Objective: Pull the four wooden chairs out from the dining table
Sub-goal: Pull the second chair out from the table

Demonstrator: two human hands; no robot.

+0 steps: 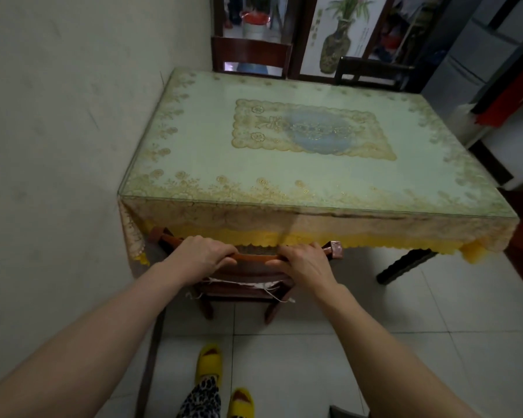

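Reddish-brown wooden chair (248,285) sits tucked under the cloth-covered counter (314,206); your left hand (201,254) and right hand (304,262) have fingers curled over its top rail. Pull unevenly and its back could snag the yellow lace fringe (360,238).

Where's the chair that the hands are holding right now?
The near chair sits bottom centre, tucked under the dining table's near edge beside the left wall, both hands on its top rail.

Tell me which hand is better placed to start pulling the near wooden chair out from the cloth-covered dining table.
Neither clearly: the left hand and right hand both grip the top rail of the near wooden chair, spaced about evenly. If pressed, the right, since the pale wall crowds the left side.
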